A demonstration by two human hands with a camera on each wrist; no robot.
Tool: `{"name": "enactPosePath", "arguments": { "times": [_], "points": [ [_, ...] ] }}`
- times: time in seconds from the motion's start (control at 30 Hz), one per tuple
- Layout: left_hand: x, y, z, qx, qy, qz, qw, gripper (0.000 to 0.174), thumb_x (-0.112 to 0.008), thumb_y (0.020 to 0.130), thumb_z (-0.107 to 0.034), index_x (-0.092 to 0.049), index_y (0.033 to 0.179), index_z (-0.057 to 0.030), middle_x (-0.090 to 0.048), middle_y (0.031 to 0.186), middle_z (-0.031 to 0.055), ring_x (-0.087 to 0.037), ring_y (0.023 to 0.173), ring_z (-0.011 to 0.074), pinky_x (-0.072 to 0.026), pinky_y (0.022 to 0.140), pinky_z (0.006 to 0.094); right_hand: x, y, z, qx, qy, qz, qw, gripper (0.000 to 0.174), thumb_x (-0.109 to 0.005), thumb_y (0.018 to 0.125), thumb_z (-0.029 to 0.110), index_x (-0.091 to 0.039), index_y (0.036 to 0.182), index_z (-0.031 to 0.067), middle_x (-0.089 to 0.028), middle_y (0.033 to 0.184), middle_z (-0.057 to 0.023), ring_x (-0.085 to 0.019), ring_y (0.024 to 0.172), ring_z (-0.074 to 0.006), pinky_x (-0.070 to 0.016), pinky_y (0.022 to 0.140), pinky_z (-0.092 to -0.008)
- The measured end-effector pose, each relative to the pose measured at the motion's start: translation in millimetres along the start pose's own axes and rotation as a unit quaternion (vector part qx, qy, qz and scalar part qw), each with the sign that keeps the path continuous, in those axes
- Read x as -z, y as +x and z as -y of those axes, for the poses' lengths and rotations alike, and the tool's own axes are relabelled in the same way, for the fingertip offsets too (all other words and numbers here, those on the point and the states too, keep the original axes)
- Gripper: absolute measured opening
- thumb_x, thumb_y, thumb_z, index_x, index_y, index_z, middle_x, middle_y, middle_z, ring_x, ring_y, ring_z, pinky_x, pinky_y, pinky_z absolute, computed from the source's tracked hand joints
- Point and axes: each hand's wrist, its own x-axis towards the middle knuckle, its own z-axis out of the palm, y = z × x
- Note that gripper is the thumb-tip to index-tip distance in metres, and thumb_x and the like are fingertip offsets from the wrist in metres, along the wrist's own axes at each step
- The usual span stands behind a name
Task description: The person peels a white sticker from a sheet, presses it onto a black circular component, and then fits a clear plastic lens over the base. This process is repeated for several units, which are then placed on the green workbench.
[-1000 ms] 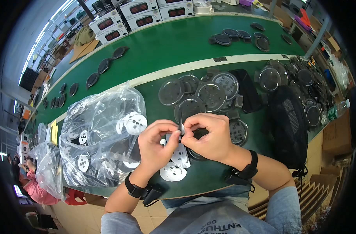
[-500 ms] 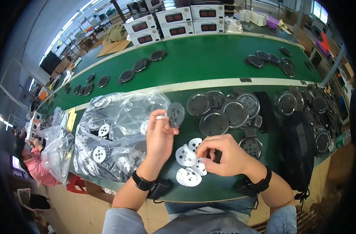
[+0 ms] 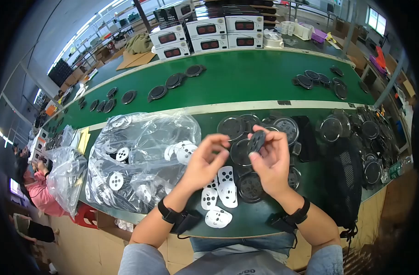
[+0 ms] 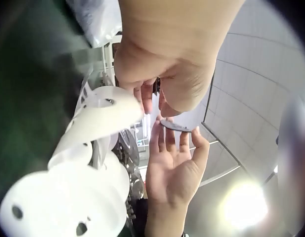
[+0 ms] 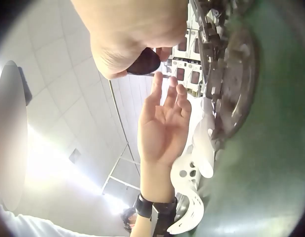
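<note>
My right hand (image 3: 272, 160) pinches a dark round disc (image 3: 256, 141) between thumb and fingers, above the near cluster of dark round parts (image 3: 250, 185). In the left wrist view the right hand (image 4: 173, 173) holds the disc (image 4: 176, 127) by its edges. Just left of it, my left hand (image 3: 204, 162) is raised with relaxed, slightly bent fingers and nothing visible in them; the right wrist view shows its palm (image 5: 164, 131) facing the disc (image 5: 145, 61). White discs with holes (image 3: 218, 217) lie on the green table in front of the hands.
A clear plastic bag (image 3: 140, 160) of white discs lies at the left. More dark parts (image 3: 333, 128) and a black mesh bag (image 3: 344, 178) are at the right. Boxes (image 3: 209, 34) stand beyond the green surface (image 3: 246, 68). Another person (image 3: 37, 183) sits at far left.
The dark disc has passed from my left hand to my right. My right hand has risen from the white discs, and my left hand has lowered and moved right.
</note>
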Motion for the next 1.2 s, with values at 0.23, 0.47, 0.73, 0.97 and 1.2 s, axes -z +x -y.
{"name": "enactPosePath", "arguments": {
  "times": [0.23,0.47,0.73,0.97,1.2],
  "points": [
    [36.7,67.5,32.8,-0.089,0.447,0.062,0.888,0.066,-0.079,0.075,-0.025,-0.053,0.128,0.0049,-0.056,0.131,0.0231,-0.057,0.119,0.0365,-0.0474,0.1,0.0418,6.8,4.7,-2.1,-0.002,-0.001,-0.025,1.0,0.046,-0.065,0.088,-0.002,-0.041,0.126,0.005,-0.046,0.14,-0.015,-0.053,0.12,-0.0202,-0.0433,0.103,-0.0359],
    [49.0,96.1,27.9,0.067,0.306,0.041,0.949,0.06,-0.085,0.07,-0.02,-0.06,0.12,0.0036,-0.067,0.108,0.0137,-0.065,0.103,0.0233,-0.0525,0.09,0.0342,5.1,5.0,0.1,-0.011,-0.022,-0.007,1.0,0.042,-0.062,0.089,-0.001,-0.044,0.127,0.0041,-0.05,0.137,-0.012,-0.054,0.118,-0.018,-0.044,0.101,-0.0333],
    [57.0,70.2,-3.8,0.122,-0.057,0.039,0.99,0.034,-0.061,0.091,0.0,-0.057,0.124,0.0074,-0.067,0.109,0.0118,-0.067,0.094,0.0176,-0.0566,0.082,0.0307,1.4,1.3,2.0,-0.027,0.0,0.024,0.999,0.045,-0.064,0.089,0.001,-0.045,0.129,0.0032,-0.051,0.136,-0.012,-0.054,0.118,-0.0182,-0.0446,0.1,-0.033],
    [17.5,10.9,-17.0,0.048,-0.148,-0.062,0.986,0.049,-0.061,0.082,0.011,-0.045,0.127,-0.0013,-0.06,0.121,0.0126,-0.06,0.112,0.0211,-0.053,0.094,0.0366,-2.6,-4.7,7.1,0.028,-0.095,0.135,0.986,0.05,-0.076,0.081,0.009,-0.056,0.125,-0.0014,-0.06,0.132,-0.0158,-0.06,0.112,-0.0179,-0.0481,0.096,-0.0325],
    [-1.1,-4.7,-20.6,-0.014,-0.139,-0.046,0.989,0.073,-0.065,0.081,0.01,-0.033,0.142,-0.0153,-0.054,0.128,0.0138,-0.054,0.121,0.0219,-0.0503,0.098,0.0358,1.6,-3.4,2.7,-0.002,-0.112,0.172,0.979,0.053,-0.073,0.085,0.011,-0.05,0.131,-0.0027,-0.052,0.14,-0.0176,-0.056,0.119,-0.0202,-0.0432,0.102,-0.0349]
  ]
}}
